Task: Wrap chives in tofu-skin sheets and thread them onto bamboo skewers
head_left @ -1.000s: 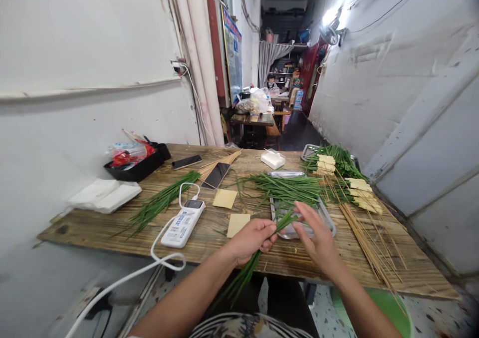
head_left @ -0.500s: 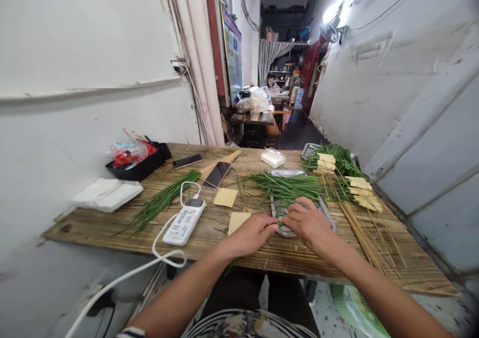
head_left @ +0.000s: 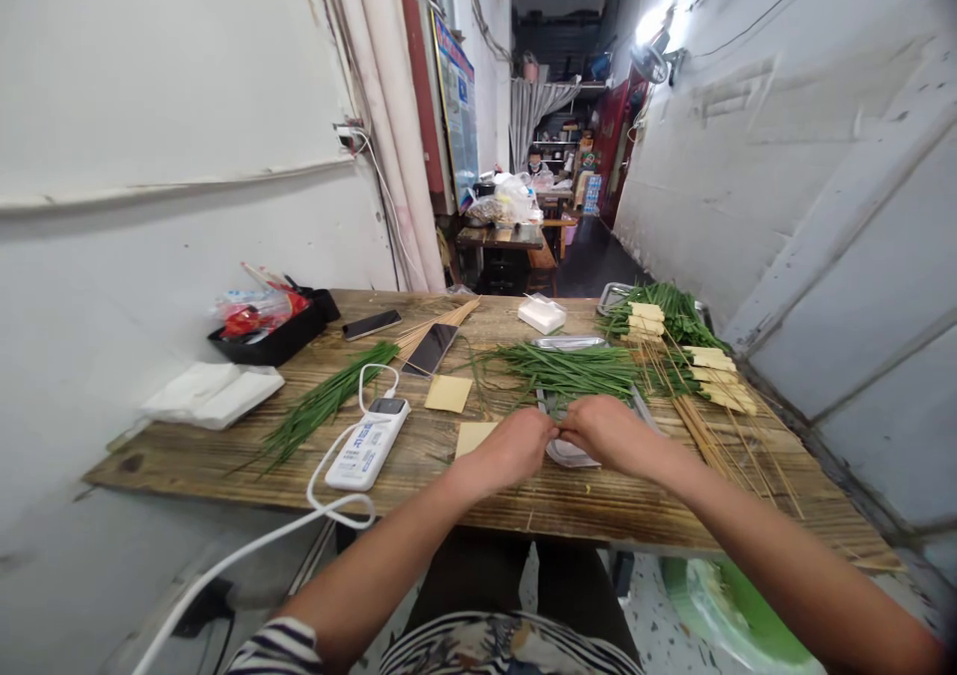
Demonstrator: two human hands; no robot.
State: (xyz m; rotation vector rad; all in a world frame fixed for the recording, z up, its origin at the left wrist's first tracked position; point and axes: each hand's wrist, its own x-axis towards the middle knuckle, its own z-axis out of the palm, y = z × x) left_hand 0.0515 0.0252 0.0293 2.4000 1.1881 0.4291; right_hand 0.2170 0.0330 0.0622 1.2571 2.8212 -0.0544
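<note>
My left hand [head_left: 519, 446] and my right hand [head_left: 602, 436] meet at the fingertips over the near end of a metal tray [head_left: 572, 342]. Both are closed in a pinch on a thin bit of green chives, now almost wholly hidden by the fingers. A heap of long chives [head_left: 568, 368] lies across the tray, just beyond my knuckles. Beside my left wrist is a pale yellow square sheet [head_left: 473, 438], partly covered by the hand. A second yellow sheet [head_left: 449, 393] lies flat farther back.
Wooden skewers [head_left: 699, 431] and skewered yellow rolls [head_left: 722, 381] lie right, near another chive pile [head_left: 669, 316]. Leftward are loose chives [head_left: 329, 406], a corded white power bank [head_left: 368, 446], phones [head_left: 430, 349] and a black box [head_left: 273, 336]. A white box [head_left: 542, 314] stands behind the tray.
My hands have drawn together and the right fingers have curled in, covering the green bit that showed between them. The view has shifted slightly.
</note>
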